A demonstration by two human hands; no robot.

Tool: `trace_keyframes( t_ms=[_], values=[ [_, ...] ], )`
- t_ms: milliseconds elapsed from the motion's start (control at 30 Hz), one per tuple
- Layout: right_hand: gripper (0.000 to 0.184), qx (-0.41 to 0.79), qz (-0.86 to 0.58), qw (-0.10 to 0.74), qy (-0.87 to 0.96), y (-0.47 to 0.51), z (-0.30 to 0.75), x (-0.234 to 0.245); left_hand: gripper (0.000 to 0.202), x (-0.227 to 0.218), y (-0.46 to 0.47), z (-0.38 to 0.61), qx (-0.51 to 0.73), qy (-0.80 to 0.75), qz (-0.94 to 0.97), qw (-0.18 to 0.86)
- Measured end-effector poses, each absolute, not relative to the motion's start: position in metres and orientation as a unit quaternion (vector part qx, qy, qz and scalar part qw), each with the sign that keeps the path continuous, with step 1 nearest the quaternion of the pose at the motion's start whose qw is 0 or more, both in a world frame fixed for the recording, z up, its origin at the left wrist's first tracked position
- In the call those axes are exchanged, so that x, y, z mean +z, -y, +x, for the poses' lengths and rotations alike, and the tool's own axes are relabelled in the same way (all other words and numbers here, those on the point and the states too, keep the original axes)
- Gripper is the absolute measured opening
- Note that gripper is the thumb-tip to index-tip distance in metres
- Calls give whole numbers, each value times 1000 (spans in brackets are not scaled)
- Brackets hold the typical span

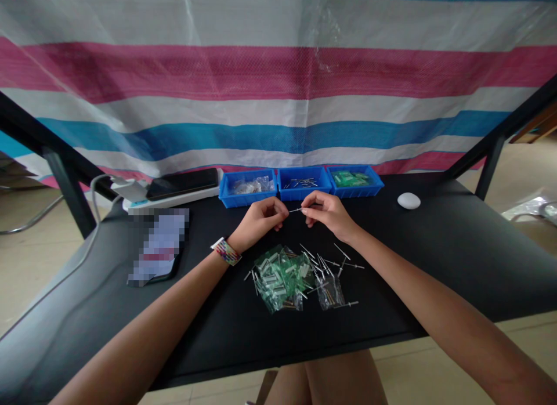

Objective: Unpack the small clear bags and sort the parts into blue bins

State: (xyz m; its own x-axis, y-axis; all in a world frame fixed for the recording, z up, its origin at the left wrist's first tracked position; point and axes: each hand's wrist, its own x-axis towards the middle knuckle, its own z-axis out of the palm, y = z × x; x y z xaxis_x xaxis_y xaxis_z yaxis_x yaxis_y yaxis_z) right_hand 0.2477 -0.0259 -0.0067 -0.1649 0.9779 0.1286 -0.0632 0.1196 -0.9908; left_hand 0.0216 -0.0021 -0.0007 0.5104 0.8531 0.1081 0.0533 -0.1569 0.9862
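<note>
A slim silvery blind rivet [295, 210] spans the gap between my hands, just in front of the blue bins. My left hand [264, 213] pinches toward its left end, thumb against forefinger. At the right end, the thumb and forefinger of my right hand [326, 213] close on it. Nearer to me lies a heap of small green plastic packets [278, 277]. Beside it, loose blind rivets [319, 266] are scattered around and over a small clear bag [331, 292] with thin pieces inside.
Three blue bins stand in a row: clear packets [252, 185] left, loose rivets [304, 183] middle, green packets [351, 179] right. A white mouse [409, 201] sits right. At left are a phone [161, 248], a power strip [174, 197] with a dark phone on it, and a cable.
</note>
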Motion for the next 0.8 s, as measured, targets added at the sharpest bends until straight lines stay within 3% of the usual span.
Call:
trace_keyframes(
  t_ms=[267, 800],
  values=[
    [29, 538, -412, 468, 567, 24, 249, -6, 25, -4, 1, 23, 377, -335, 663, 553],
    [29, 495, -412, 510, 570, 24, 246, -11, 25, -1, 4, 22, 345, -352, 670, 555]
  ],
)
